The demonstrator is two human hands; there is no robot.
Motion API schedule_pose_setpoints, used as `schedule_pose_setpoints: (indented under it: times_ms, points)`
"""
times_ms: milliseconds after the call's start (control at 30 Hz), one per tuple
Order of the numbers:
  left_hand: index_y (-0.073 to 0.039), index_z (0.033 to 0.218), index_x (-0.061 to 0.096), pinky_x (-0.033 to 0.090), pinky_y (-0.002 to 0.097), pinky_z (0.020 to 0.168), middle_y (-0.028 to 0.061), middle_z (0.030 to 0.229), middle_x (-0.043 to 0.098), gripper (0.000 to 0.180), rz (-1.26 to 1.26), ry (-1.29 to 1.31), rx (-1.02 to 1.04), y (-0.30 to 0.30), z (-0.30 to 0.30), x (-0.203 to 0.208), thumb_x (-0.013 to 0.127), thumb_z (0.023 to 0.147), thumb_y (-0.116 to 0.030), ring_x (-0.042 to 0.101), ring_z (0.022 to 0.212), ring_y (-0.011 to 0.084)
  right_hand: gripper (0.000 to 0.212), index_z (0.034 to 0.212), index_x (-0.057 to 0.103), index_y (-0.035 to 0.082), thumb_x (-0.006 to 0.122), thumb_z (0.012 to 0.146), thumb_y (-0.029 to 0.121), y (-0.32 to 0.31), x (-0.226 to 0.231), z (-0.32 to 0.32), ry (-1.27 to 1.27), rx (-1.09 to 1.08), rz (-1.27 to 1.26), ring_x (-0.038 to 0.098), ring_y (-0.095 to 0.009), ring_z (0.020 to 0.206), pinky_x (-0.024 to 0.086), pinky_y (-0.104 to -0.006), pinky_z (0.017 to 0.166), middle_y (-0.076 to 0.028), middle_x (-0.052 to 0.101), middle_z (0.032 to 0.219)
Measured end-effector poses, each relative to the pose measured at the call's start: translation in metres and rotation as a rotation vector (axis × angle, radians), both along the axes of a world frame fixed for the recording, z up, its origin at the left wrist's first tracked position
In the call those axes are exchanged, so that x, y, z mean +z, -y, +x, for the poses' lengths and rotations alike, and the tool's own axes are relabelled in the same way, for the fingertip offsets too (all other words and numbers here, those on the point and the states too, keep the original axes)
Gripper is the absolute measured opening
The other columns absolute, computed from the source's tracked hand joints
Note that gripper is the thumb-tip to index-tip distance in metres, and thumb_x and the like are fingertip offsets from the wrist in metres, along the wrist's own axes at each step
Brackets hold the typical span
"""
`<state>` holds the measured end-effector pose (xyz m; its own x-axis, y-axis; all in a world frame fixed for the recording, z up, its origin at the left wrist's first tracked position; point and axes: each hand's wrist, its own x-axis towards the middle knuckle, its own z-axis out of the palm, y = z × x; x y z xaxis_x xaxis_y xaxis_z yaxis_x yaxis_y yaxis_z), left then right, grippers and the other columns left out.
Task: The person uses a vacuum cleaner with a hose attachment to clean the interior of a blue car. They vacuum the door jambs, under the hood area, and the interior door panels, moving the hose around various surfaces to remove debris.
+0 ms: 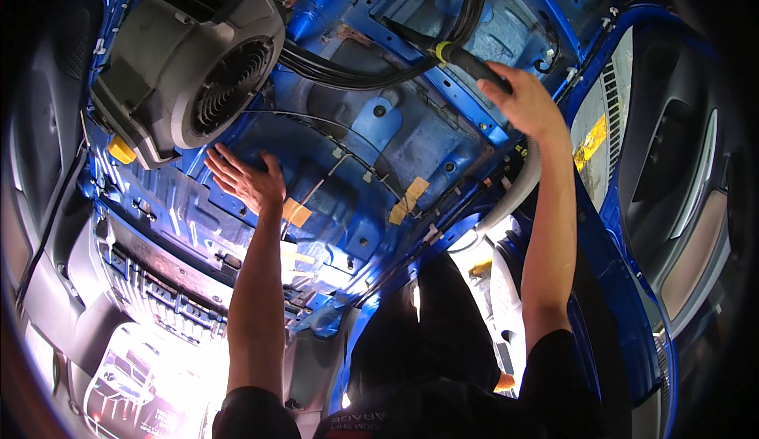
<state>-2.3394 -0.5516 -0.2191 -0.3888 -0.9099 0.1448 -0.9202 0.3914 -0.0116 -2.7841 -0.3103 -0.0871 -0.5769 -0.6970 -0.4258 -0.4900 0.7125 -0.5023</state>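
My right hand (528, 101) is wrapped round the black handle of a vacuum cleaner wand (470, 63), which has a yellow-green ring. The narrow end of the wand points up and left, over the bare blue metal floor of a car (316, 172). From below the hand a grey ribbed hose (518, 194) curves down toward my legs. My left hand (247, 180) has its fingers spread and holds nothing. It is over the blue floor, just below a grey and black blower (229, 91); whether the palm touches the metal I cannot tell.
A bundle of thick black cables (356, 79) loops across the floor near the wand. Thin wires run over the metal, beside pieces of tan tape (409, 200). An open car door (672, 170) stands at the right. Bright light washes out the lower left.
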Motion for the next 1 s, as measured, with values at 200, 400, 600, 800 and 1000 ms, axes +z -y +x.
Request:
schedule_pose_setpoints:
  times_ms: [200,400,600,800,1000]
  points:
    - [-0.004,0.18,0.014,0.019,0.0661,0.136,0.0262,0.185,0.017,0.105,0.004,-0.01,0.004,0.0,-0.001,0.0,0.062,0.101,-0.053,0.017,0.171,0.0479,0.05,0.135,0.082,0.012,0.084,0.097,0.046,-0.004,0.022,-0.037,0.114,-0.068,0.163,0.074,-0.029,0.075,0.057,-0.0423,0.078,-0.016,0.077,0.082]
    - [-0.005,0.18,0.014,0.019,0.0651,0.137,0.026,0.185,0.017,0.104,0.025,0.007,0.022,-0.002,-0.004,0.001,0.063,0.1,-0.051,0.016,0.172,0.0472,0.054,0.139,0.079,0.01,0.074,0.103,0.05,-0.002,0.017,0.011,-0.03,-0.25,0.119,0.077,-0.049,0.108,0.058,-0.0513,0.095,-0.026,0.081,0.101]
    - [-0.003,0.18,0.013,0.017,0.0637,0.137,0.0257,0.185,0.016,0.104,0.035,-0.003,0.02,-0.002,-0.005,0.008,0.063,0.1,-0.047,0.015,0.172,0.0456,0.053,0.136,0.075,0.004,0.073,0.107,0.048,0.006,0.003,0.028,0.216,-0.677,0.003,0.066,-0.02,0.054,0.051,-0.0401,0.052,-0.01,0.068,0.076]
    - [-0.003,0.18,0.013,0.016,0.0633,0.138,0.0245,0.186,0.016,0.105,0.034,-0.002,0.03,-0.002,-0.006,0.007,0.065,0.099,-0.045,0.015,0.173,0.0445,0.054,0.142,0.057,0.005,0.068,0.112,0.048,0.048,-0.044,0.047,0.386,-0.776,-0.207,0.057,-0.014,0.051,0.047,-0.0336,0.045,-0.001,0.057,0.075]
    - [-0.002,0.179,0.017,0.017,0.062,0.138,0.0243,0.185,0.019,0.105,0.043,-0.015,0.05,-0.002,-0.008,0.01,0.067,0.098,-0.045,0.015,0.173,0.0451,0.058,0.136,0.062,0.001,0.067,0.111,0.054,0.019,-0.027,0.121,0.482,-0.636,-0.133,0.064,-0.018,0.053,0.049,-0.0367,0.048,-0.007,0.064,0.076]
